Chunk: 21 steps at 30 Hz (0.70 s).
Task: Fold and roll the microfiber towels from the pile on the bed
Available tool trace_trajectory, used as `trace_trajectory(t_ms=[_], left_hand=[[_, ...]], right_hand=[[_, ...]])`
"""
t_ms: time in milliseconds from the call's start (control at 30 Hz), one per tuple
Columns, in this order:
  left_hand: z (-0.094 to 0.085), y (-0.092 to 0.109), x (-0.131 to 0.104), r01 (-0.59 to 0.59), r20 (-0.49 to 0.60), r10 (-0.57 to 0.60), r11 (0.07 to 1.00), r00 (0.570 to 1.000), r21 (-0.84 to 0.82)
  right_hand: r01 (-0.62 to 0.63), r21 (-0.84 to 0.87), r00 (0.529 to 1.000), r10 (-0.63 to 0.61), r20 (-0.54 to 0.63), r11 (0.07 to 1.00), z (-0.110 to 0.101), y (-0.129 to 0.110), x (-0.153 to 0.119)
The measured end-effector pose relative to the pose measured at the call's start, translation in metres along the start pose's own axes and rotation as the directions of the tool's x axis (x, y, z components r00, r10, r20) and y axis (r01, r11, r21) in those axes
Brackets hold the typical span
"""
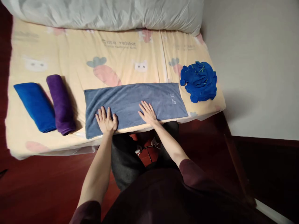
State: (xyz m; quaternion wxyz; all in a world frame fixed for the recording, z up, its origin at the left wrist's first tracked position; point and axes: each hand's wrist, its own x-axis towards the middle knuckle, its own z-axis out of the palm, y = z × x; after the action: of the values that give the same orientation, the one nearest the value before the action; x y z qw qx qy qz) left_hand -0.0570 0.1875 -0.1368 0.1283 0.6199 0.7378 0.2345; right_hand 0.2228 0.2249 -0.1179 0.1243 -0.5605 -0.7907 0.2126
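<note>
A grey-blue towel (130, 102) lies spread out along the front edge of the bed, with small white lettering near its right end. My left hand (106, 120) rests flat on its left part, fingers apart. Flat on the towel right of its middle is my right hand (148, 112), fingers spread too. Slight wrinkles show in the towel left of my left hand. Further left lie a rolled purple towel (61, 104) and a folded bright blue towel (36, 105), side by side. Beyond the right end sits a crumpled blue cloth (199, 81) with green edging.
The bed carries a pale yellow sheet (77, 62) printed with carrots and cat faces. A bulky white quilt (105, 14) lies along its far side. A plain wall (254, 68) stands at the right, and dark red floor (42, 186) runs in front of the bed.
</note>
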Motion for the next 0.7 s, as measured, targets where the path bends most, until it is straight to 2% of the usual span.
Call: trace_trajectory(t_ms=[100, 233, 300, 400, 500, 700], left_hand=[[-0.001, 0.001, 0.0, 0.051, -0.047, -0.051, 0.999, 0.998, -0.001], [-0.003, -0.003, -0.001, 0.201, -0.159, -0.199, 0.98, 0.967, -0.008], [-0.003, -0.005, -0.001, 0.249, -0.174, -0.248, 0.968, 0.953, -0.018], [-0.006, -0.01, -0.001, 0.258, -0.163, -0.255, 0.966, 0.953, -0.004], [-0.012, -0.016, 0.0, 0.212, -0.161, -0.203, 0.976, 0.966, 0.043], [-0.03, -0.032, 0.004, 0.142, -0.072, -0.137, 0.987, 0.988, 0.073]], right_hand=[[-0.125, 0.005, 0.992, 0.125, -0.001, 0.992, -0.028, 0.04, -0.011], [-0.276, 0.011, 0.957, 0.276, -0.086, 0.961, -0.062, 0.104, -0.034], [-0.349, 0.005, 0.928, 0.346, -0.137, 0.937, -0.076, 0.134, -0.047], [-0.47, -0.024, 0.866, 0.455, -0.208, 0.882, -0.092, 0.169, -0.064], [-0.525, -0.074, 0.832, 0.492, -0.257, 0.848, -0.1, 0.189, -0.074], [-0.549, -0.155, 0.82, 0.494, -0.288, 0.821, -0.094, 0.199, -0.074]])
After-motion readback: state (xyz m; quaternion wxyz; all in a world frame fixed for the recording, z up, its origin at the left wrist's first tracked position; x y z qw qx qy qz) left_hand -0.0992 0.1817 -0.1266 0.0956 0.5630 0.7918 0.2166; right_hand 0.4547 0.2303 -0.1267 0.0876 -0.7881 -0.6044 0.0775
